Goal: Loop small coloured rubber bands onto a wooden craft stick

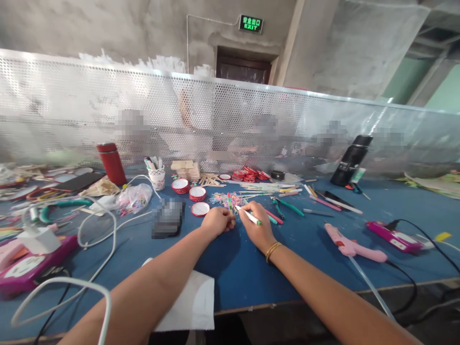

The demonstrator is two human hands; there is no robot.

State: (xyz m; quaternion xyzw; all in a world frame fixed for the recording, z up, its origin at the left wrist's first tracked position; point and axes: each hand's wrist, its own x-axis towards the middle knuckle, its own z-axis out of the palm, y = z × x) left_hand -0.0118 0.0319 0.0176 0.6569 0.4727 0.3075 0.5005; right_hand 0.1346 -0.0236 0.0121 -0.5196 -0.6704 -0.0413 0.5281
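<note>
My right hand (257, 229) rests on the blue table (230, 268) and is closed round a white marker with a green band (248, 215), its tip pointing left. My left hand (216, 221) lies just left of it, fingers curled into a loose fist, pressing on something small that I cannot make out. Right behind both hands sits a heap of small coloured rubber bands (226, 199). A gold bangle (272, 250) circles my right wrist.
Red-rimmed caps (197, 193), a red flask (112, 164), a cup of pens (157, 176), green pliers (287, 206), a pink glue gun (350, 247), white cables (97, 230) and white paper (194, 302) lie around. A perforated metal screen (230, 120) closes the far edge.
</note>
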